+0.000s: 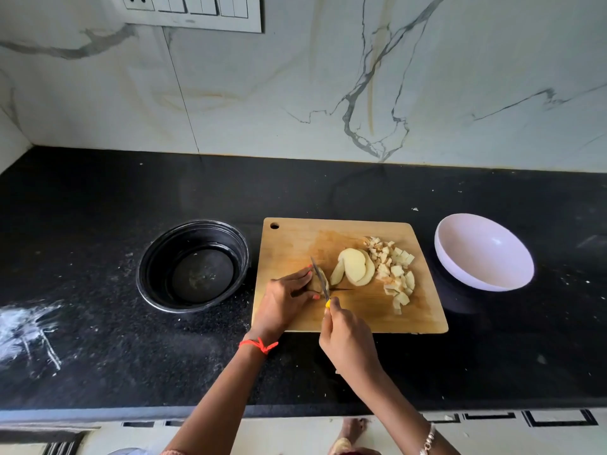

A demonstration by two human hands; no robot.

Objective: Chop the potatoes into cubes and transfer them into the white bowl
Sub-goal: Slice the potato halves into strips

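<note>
On the wooden cutting board (295,238) my left hand (284,297) pins a potato piece (318,280) against the wood. My right hand (346,336) grips the yellow handle of a knife (321,277), whose blade stands in the potato piece beside my left fingers. Several flat potato slices (354,266) lean together in the middle of the board. A pile of potato cubes (395,272) lies along the board's right side. The white bowl (483,252) stands on the counter right of the board, tilted toward me, with nothing in it.
A black bowl (193,266) holding only a little water sits left of the board. The black counter (98,198) carries white powder smears at the far left (26,330). A marble wall with a switch panel (190,11) rises behind.
</note>
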